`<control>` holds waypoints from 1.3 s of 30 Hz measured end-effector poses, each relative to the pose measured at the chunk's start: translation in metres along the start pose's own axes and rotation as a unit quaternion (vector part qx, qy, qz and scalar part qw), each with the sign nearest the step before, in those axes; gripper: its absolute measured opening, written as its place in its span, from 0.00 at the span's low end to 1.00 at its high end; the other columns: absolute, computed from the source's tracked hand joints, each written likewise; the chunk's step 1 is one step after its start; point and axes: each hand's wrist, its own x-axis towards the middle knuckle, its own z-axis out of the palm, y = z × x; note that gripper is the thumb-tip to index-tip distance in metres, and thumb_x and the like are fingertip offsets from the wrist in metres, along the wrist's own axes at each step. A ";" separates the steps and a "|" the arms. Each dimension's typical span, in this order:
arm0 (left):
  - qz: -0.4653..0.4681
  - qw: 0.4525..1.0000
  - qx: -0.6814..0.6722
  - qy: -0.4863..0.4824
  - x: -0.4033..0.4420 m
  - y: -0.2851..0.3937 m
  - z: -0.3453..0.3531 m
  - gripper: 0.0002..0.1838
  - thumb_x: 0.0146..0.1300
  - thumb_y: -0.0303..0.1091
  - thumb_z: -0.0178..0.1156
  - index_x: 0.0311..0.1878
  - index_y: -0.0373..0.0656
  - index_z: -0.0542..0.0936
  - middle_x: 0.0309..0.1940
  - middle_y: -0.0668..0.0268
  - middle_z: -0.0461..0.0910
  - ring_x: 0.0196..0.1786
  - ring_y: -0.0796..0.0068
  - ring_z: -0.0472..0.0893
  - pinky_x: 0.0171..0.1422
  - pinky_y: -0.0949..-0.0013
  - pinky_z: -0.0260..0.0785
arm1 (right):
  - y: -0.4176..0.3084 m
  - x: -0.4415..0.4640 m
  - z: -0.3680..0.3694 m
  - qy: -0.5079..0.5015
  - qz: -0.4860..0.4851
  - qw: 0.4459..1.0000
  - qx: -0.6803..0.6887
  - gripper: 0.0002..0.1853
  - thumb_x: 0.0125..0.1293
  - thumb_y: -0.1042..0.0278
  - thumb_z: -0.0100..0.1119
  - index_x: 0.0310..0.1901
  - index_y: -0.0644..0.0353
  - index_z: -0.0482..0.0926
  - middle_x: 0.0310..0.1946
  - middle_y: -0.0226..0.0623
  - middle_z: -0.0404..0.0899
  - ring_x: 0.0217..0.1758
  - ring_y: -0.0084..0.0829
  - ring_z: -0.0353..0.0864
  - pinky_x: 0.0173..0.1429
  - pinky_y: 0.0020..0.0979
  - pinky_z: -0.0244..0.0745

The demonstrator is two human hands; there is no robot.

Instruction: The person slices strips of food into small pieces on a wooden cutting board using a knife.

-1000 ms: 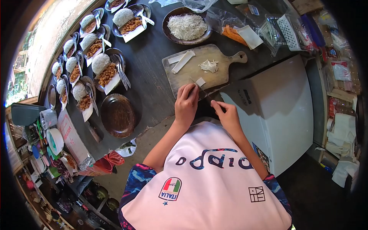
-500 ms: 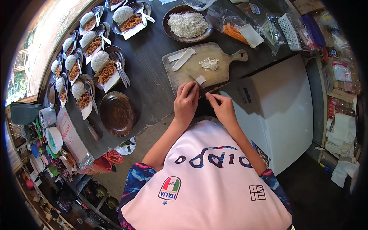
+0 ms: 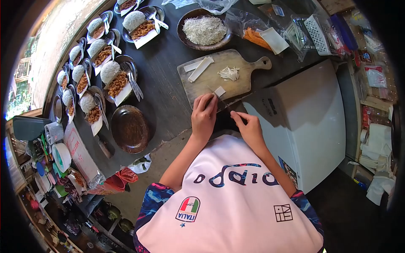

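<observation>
My left hand is closed at the near edge of a wooden cutting board, its fingertips pinching a small white food block. My right hand grips a small knife from the right; its thin blade lies across the block beside my left fingertips. The knife's handle is mostly hidden in my fingers. Farther up the board are white strips, one lying over another. A small heap of pale thin slivers lies to their right.
Several plates of rice and brown diced food with cutlery stand at left. A bare brown plate and a knife lie nearer. Behind the board sit a bowl of white shreds and plastic bags. A white appliance stands right.
My right hand has moved slightly right and down, drawing the knife back, so more blade shows. My left hand stays on the block. The whole view has shifted slightly.
</observation>
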 end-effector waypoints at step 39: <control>-0.012 1.000 -0.009 0.004 -0.002 -0.001 0.000 0.12 0.61 0.20 0.72 0.49 0.37 0.88 0.51 0.62 0.84 0.56 0.55 0.83 0.59 0.57 0.78 | -0.012 -0.002 -0.006 -0.007 -0.013 1.000 -0.025 0.28 0.73 0.46 0.69 0.52 0.69 0.88 0.36 0.50 0.91 0.35 0.31 0.85 0.45 0.33 0.79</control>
